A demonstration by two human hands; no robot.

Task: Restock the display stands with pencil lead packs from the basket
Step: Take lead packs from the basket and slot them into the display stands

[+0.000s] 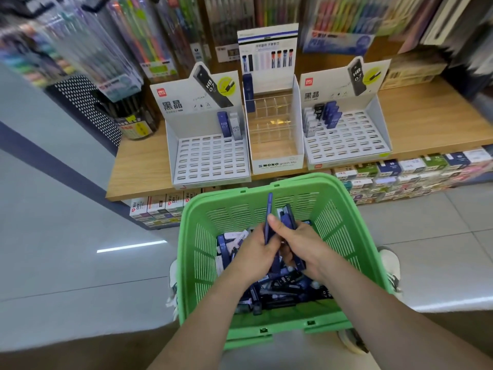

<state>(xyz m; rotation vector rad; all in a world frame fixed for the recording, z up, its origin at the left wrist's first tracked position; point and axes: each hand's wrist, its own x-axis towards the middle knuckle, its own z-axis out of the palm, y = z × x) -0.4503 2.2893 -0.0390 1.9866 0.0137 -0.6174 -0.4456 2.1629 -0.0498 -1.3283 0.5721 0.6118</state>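
A green plastic basket [202, 236] stands in front of me, its bottom covered with several dark blue pencil lead packs [282, 284]. Both hands are inside it. My left hand [256, 255] grips one blue pack [269, 209] that stands upright. My right hand [301, 244] holds a few blue packs [289, 212] bunched together, touching the left hand. On the wooden shelf stand three displays: a left white stand [210, 161] with two packs at its back right, a middle clear MONO stand [274, 129] with one blue pack, and a right white stand [346, 140] with several packs at its back left.
The wooden shelf [138, 166] carries a black cup of pens [133, 121] at the left. Hanging pen sets fill the wall behind. Small boxed goods [400, 177] line the row under the shelf. Grey floor tiles lie to the left and right of the basket.
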